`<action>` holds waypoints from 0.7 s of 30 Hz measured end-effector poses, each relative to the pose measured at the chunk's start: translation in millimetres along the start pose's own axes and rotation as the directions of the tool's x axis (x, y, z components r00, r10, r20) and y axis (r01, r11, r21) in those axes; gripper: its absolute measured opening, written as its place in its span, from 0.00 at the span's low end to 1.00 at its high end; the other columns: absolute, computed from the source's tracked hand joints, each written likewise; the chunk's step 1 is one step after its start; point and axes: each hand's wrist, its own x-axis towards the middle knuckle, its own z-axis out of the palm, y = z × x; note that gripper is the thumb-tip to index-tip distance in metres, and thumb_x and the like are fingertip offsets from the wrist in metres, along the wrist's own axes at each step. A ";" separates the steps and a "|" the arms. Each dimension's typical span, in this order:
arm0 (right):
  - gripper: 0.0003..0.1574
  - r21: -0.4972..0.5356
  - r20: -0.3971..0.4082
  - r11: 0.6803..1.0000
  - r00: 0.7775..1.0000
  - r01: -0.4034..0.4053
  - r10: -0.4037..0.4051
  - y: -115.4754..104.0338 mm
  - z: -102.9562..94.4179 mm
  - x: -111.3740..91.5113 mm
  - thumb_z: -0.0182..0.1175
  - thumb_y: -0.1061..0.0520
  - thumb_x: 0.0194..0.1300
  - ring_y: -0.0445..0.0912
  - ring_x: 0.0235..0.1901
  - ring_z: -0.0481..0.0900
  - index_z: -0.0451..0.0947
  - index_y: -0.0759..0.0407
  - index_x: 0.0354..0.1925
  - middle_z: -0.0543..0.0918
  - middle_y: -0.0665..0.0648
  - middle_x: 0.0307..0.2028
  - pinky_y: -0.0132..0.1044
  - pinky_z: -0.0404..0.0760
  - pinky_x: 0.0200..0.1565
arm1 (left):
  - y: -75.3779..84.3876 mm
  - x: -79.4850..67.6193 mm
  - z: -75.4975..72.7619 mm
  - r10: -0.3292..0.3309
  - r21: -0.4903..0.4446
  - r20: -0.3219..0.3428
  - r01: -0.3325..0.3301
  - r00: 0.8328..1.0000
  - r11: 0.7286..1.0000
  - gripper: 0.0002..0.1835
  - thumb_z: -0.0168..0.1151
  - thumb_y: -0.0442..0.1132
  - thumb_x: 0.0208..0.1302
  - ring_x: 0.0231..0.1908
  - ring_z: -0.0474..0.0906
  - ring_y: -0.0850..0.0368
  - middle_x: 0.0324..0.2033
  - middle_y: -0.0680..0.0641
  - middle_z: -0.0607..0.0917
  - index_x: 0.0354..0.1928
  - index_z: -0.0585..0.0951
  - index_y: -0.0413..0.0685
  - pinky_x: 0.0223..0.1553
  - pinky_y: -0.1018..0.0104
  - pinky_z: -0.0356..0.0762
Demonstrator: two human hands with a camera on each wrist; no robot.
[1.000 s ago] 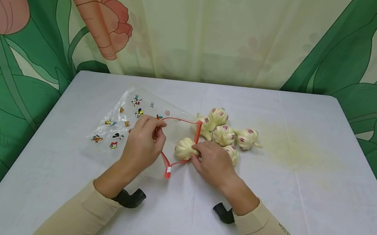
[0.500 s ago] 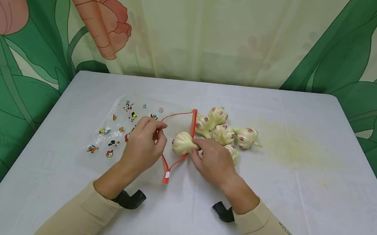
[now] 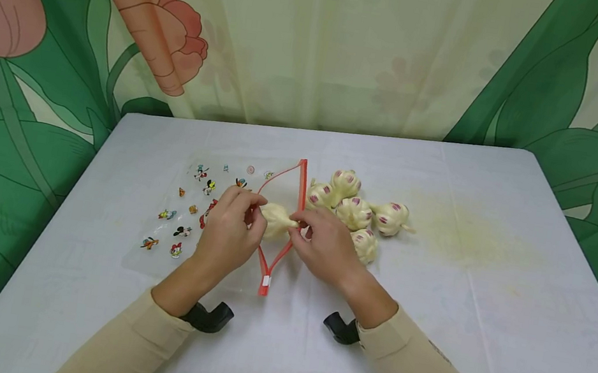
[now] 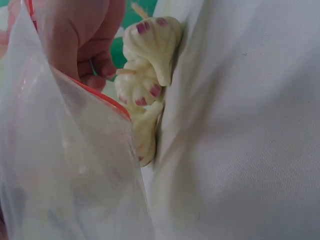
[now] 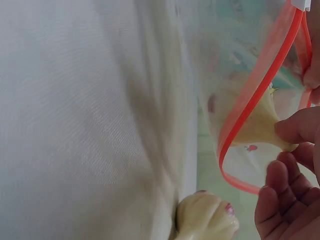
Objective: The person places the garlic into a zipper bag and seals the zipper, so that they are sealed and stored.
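My right hand (image 3: 325, 242) pinches a garlic bulb (image 3: 275, 220) by its stem. The bulb's round end lies inside the mouth of a clear zip bag (image 3: 160, 262) printed with cartoon figures; the right wrist view shows the bulb (image 5: 255, 120) behind the red zip edge (image 5: 250, 100). My left hand (image 3: 231, 228) pinches the near rim of the bag's mouth, which gapes toward the right. A white slider (image 3: 266, 281) sits at the zip's lower end. In the left wrist view the bag (image 4: 75, 165) hides much of that hand.
Several garlic bulbs (image 3: 354, 213) lie in a cluster right of the bag's mouth, one (image 3: 391, 218) slightly apart. They rest on a white-covered table (image 3: 452, 364). A patterned curtain (image 3: 332, 43) hangs behind the far edge.
My right hand has moved left, carrying the garlic bulb from the bag's mouth into it. The red rim has swung left and stands taller. My left hand has barely moved.
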 end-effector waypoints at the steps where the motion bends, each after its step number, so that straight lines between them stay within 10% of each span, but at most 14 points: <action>1: 0.11 0.012 0.005 1.000 1.000 -0.005 0.005 -0.4 0.6 1.2 0.65 0.61 0.61 0.46 0.31 0.77 0.85 0.62 0.44 0.81 0.53 0.32 0.37 0.77 0.33 | -0.1 0.1 -0.1 0.002 0.002 0.001 -0.002 1.000 1.000 0.06 0.60 0.23 0.55 0.27 0.73 0.54 0.31 0.42 0.76 0.36 0.82 0.33 0.25 0.64 0.78; 21: 0.14 0.218 0.115 0.957 0.979 -0.191 0.169 -10.7 17.5 21.1 0.64 0.60 0.66 0.45 0.33 0.83 0.84 0.61 0.49 0.86 0.55 0.38 0.34 0.81 0.34 | -2.5 -0.2 2.4 0.017 -0.007 0.008 -0.017 1.000 1.000 0.06 0.62 0.22 0.54 0.27 0.72 0.54 0.31 0.42 0.76 0.35 0.82 0.32 0.24 0.65 0.76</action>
